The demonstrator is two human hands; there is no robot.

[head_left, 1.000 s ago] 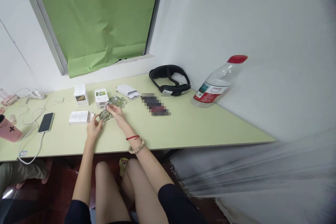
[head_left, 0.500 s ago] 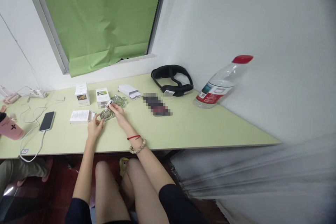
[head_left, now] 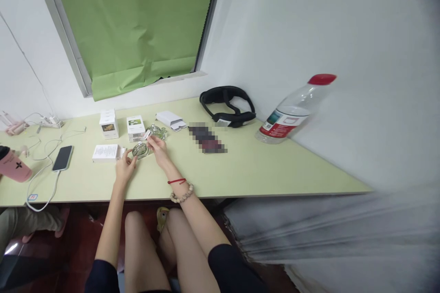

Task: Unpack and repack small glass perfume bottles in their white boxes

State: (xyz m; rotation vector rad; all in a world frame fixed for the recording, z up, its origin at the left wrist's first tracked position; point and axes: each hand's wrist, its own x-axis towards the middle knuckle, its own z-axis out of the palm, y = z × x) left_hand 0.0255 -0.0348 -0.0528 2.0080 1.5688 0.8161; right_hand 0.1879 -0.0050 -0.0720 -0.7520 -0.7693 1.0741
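Note:
On the table, a small round glass bottle (head_left: 139,151) stands with my left hand (head_left: 125,166) closed at its left side, thumb and fingers on the glass. A small silver-and-white cap (head_left: 147,134) is pinched in the fingertips of my right hand (head_left: 158,150), just above and right of the bottle. Behind my right hand lies another clear, greenish glass item (head_left: 156,131), partly hidden. Left of my left hand is a white printed box (head_left: 105,153) on its side with its flap out. A white box with a green picture (head_left: 136,128) stands behind the bottle.
More white boxes (head_left: 109,126) stand at the back left, and an open white carton (head_left: 171,120) lies behind. A black headset (head_left: 227,106) and a large water bottle (head_left: 285,119) are to the right. A phone (head_left: 63,158) on a cable and a pink cup (head_left: 15,167) are left.
My right hand has shifted slightly right with the cap and turned it, so its silver side shows. My left hand stays at the glass bottle. The whole view has moved a little.

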